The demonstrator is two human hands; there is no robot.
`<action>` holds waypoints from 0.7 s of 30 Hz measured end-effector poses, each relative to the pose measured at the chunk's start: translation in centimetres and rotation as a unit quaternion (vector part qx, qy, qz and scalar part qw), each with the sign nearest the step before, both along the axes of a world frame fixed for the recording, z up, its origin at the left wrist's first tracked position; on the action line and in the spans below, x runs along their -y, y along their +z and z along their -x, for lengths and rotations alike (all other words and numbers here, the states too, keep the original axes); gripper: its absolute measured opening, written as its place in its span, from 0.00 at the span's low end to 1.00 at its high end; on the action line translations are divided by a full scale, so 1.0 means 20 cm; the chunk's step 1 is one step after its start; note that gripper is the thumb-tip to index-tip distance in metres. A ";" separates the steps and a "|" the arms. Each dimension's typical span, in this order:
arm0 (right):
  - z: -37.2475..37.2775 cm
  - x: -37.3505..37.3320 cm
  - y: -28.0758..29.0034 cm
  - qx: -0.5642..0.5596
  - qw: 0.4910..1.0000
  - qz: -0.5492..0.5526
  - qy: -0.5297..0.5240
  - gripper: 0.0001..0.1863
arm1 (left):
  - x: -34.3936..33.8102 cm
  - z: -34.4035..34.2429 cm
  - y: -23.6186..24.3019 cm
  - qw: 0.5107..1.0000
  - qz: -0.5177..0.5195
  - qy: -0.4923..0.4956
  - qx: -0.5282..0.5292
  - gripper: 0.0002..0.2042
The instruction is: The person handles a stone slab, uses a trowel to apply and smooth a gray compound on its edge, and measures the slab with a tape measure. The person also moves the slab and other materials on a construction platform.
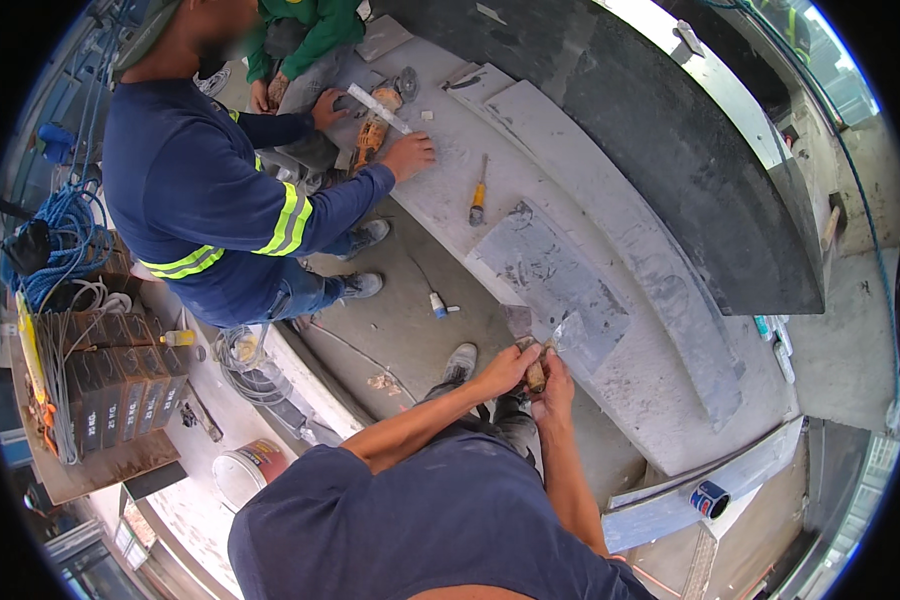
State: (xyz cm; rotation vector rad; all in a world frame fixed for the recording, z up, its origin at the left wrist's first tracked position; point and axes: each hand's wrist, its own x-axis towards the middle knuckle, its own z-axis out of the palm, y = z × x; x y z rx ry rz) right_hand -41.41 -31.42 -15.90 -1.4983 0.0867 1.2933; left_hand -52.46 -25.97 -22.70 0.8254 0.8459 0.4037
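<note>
My left hand (511, 370) is closed around a putty knife with a dull grey blade (518, 319). Close beside it, my right hand (552, 388) is closed on a second putty knife, whose shiny blade (570, 331) points away from me. A brownish handle (536, 376) shows between my fingers; the rest of the grips is hidden. Both blades are over the near edge of a smeared grey board (555, 285) on the long pale worktop (645, 395). Farther up the worktop lies a yellow-handled tool (478, 204) with a thin shaft.
At left, a co-worker (220, 190) in dark blue holds a white strip (378, 108) beside an orange power tool (372, 135). Another person in green (315, 40) is behind. Curved grey panels (610, 210) line the far side. A tin (709, 499) and bucket (248, 474) stand nearby.
</note>
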 end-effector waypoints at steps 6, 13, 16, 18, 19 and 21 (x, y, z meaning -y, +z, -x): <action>-0.06 0.03 -0.13 0.057 0.997 -0.047 0.010 0.15 | -0.04 0.03 0.10 0.991 -0.108 -0.060 -0.056 0.22; -0.34 0.05 -0.02 0.091 0.994 -0.047 -0.043 0.14 | -0.19 -0.03 0.05 0.986 0.156 -0.039 0.040 0.17; -0.34 0.06 -0.01 0.044 0.998 -0.028 0.034 0.15 | -0.20 -0.10 -0.13 0.970 0.235 0.030 0.059 0.14; -0.27 0.06 -0.02 -0.010 0.996 -0.046 0.071 0.14 | -0.16 -0.12 -0.24 0.978 0.201 0.037 0.044 0.13; -0.22 0.04 -0.04 -0.028 0.997 -0.002 0.070 0.14 | -0.14 -0.12 -0.28 0.987 0.159 0.014 0.015 0.12; -0.15 -0.02 -0.06 -0.072 0.993 -0.009 0.088 0.13 | -0.10 -0.14 -0.34 0.991 0.127 0.029 0.020 0.11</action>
